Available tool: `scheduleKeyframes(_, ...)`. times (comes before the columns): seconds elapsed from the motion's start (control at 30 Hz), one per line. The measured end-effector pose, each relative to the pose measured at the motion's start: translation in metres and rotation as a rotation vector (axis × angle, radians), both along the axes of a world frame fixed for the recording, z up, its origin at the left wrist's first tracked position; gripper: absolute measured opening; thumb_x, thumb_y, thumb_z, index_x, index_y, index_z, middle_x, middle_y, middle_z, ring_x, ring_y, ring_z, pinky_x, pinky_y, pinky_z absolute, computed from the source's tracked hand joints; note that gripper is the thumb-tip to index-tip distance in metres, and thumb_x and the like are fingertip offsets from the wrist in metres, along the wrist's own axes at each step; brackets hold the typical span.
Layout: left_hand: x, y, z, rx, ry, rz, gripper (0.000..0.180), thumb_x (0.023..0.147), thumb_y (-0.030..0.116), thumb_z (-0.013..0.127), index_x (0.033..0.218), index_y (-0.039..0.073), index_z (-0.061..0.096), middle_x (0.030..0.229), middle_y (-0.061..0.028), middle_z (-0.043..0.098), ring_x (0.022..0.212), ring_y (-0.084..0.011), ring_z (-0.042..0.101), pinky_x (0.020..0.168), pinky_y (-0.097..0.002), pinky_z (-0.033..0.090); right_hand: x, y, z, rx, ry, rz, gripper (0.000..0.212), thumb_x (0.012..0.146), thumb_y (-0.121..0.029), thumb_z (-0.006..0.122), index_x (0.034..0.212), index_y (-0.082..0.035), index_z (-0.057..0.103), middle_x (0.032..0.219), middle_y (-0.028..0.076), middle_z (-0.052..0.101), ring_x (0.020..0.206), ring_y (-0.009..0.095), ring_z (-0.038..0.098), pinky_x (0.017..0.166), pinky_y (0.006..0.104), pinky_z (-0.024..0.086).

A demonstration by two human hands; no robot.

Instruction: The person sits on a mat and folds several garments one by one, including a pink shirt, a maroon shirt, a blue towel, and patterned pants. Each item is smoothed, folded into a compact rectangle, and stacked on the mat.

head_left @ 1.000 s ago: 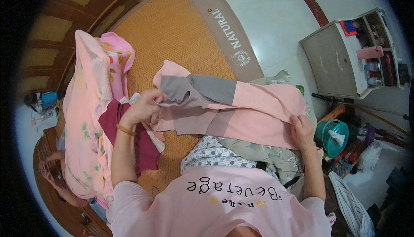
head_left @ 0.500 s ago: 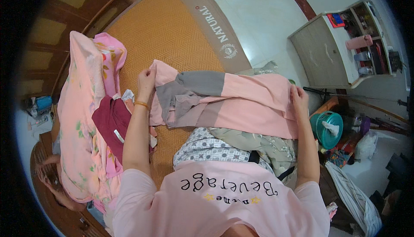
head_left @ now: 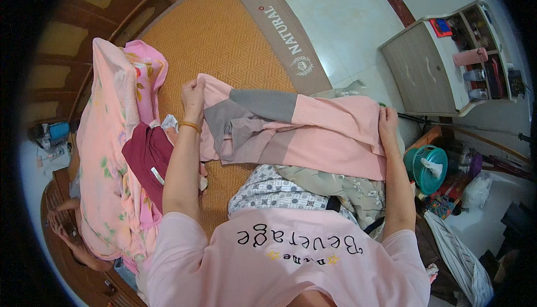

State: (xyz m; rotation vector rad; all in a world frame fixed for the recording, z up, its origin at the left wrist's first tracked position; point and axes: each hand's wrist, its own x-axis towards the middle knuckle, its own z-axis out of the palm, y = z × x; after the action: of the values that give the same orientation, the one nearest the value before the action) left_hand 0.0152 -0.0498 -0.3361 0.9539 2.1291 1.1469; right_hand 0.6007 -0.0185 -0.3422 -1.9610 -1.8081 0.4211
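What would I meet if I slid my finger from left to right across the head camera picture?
Flowery pink blanket → left hand → pink-and-grey garment → right hand → teal container → white bag.

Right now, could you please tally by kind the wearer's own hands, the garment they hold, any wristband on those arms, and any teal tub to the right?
Hands: 2 (left hand, right hand)
Pink-and-grey garment: 1
Orange-yellow wristband: 1
Teal tub: 1
Total: 5
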Motion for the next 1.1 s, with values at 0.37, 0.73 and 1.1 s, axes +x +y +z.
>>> scheduleKeyframes(0.37, -0.007, -0.002, 0.002, 0.106, 0.191, 0.116, 0.035, 0.084, 0.024, 0.066, 0.104, -0.004, 0.061, 0.094, -0.0140, 0.064, 0.089, -0.0237, 0.059, 0.079, -0.0332, 0.047, 0.003, -0.010, 0.009, 0.043, 0.071, -0.203, 0.031, 0.092, -0.028, 0.053, 0.098, 0.002, 0.055, 0.090, 0.019, 0.060, 0.085, 0.032, 0.057, 0.076, 0.0387, 0.045)
scheduleKeyframes(0.73, 0.079, -0.110, 0.033, 0.116, 0.271, 0.309, 0.030, 0.082, 0.017, 0.066, 0.100, -0.003, 0.052, 0.094, -0.0142, 0.056, 0.090, -0.0254, 0.054, 0.079, -0.0347, 0.043, 0.022, -0.055, 0.055, -0.455, 0.213, -0.341, 0.058, 0.087, -0.032, 0.063, 0.131, 0.001, 0.044, 0.098, 0.017, 0.063, 0.085, 0.019, 0.061, 0.071, 0.0312, 0.049)
scheduleKeyframes(1.1, 0.151, -0.181, 0.046, -0.249, -1.388, 0.481, 0.055, 0.093, 0.048, 0.048, 0.113, -0.004, 0.047, 0.110, -0.0181, 0.055, 0.103, -0.0292, 0.053, 0.094, -0.0404, 0.044, 0.024, -0.054, 0.073, -0.899, 1.326, -0.596, 0.041, 0.087, -0.026, 0.063, 0.119, -0.001, 0.055, 0.114, 0.013, 0.062, 0.100, 0.025, 0.062, 0.088, 0.0383, 0.051)
